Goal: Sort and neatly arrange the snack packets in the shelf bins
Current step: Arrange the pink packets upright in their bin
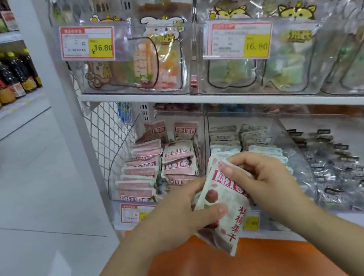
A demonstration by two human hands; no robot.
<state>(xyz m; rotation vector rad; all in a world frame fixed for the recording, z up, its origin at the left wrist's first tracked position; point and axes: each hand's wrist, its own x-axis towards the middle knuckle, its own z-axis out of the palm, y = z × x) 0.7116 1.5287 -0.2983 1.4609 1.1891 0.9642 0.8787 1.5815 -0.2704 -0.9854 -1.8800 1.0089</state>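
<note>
Both my hands hold a small stack of white-and-pink snack packets [222,206] in front of the lower shelf. My left hand [177,216] grips the stack from the left, thumb across its front. My right hand [259,177] pinches the upper edge of the top packet. Behind them a clear bin [114,188] holds rows of the same pink packets [155,169]. The bin to its right holds pale blue-and-white packets [244,141].
A third lower bin holds dark silver packets [336,166]. The upper shelf [193,97] carries clear bins of cartoon pouches with price tags [87,42] reading 16.80. Bottles [0,79] line a shelf at far left. An orange base [258,260] runs below; pale floor lies left.
</note>
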